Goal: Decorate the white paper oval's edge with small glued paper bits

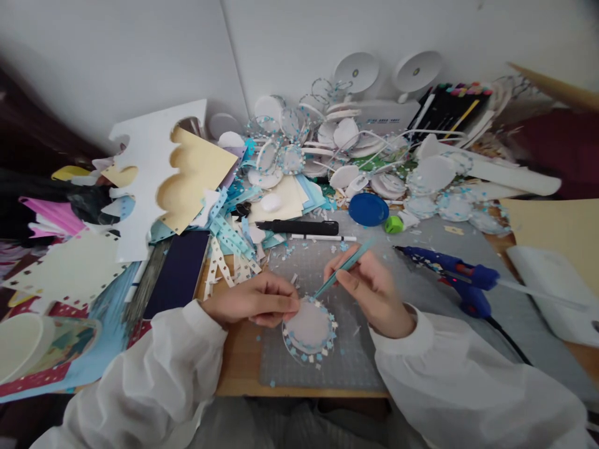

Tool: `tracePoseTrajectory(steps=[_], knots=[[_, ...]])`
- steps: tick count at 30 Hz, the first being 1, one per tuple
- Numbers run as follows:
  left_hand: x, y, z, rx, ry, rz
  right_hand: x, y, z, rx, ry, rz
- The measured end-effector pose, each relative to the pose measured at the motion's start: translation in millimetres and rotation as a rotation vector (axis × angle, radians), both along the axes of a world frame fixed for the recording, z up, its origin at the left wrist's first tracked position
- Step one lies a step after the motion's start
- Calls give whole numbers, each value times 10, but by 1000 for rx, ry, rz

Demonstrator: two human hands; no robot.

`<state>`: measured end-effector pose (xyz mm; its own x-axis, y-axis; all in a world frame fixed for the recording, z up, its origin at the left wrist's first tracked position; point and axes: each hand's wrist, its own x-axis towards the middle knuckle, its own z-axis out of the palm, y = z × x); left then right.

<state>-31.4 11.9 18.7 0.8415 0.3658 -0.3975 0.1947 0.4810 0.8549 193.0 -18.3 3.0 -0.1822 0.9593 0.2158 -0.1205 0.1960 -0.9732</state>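
Note:
A round white disc (307, 325), edged with small light-blue and white paper pieces, is in front of me over the grey cutting mat (360, 365). My left hand (264, 300) pinches the disc at its upper left edge, fingers closed. My right hand (369, 287) grips teal tweezers (347, 265), whose tips point down-left to the top rim of the disc. Whether a paper piece sits between the tips is too small to tell.
A blue hot glue gun (456, 271) lies on the right with its cord. Behind the mat are a black pen-like tool (304, 227), a blue lid (369, 209) and heaped white discs (430, 173). Punched paper strips (224, 240) and a paper cup (28, 349) are on the left.

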Motion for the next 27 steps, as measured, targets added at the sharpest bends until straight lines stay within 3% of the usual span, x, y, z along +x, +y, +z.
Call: tracePoseTrajectory(steps=[27], knots=[[-6,-15,26,-27,-29,1,1,-15,-11,-33,-34,2]])
